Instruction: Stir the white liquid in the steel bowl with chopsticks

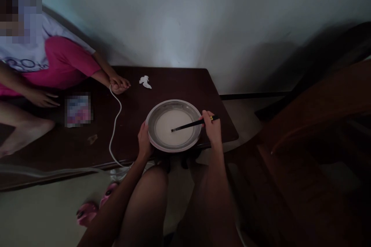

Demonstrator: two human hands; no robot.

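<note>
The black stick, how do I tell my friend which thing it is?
Find the dark table by the wall, then the round grey bowl of white liquid at its edge. The black stick slants over the bowl, in the right hand. Unlike the curvy white cord nearby, it is straight, with yellow bands near the held end.

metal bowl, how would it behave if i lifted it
The bowl would likely feel weighted by the pale liquid, which may slosh if tilted. Its smooth-looking rim could be slippery; the walls look stiff.
</note>
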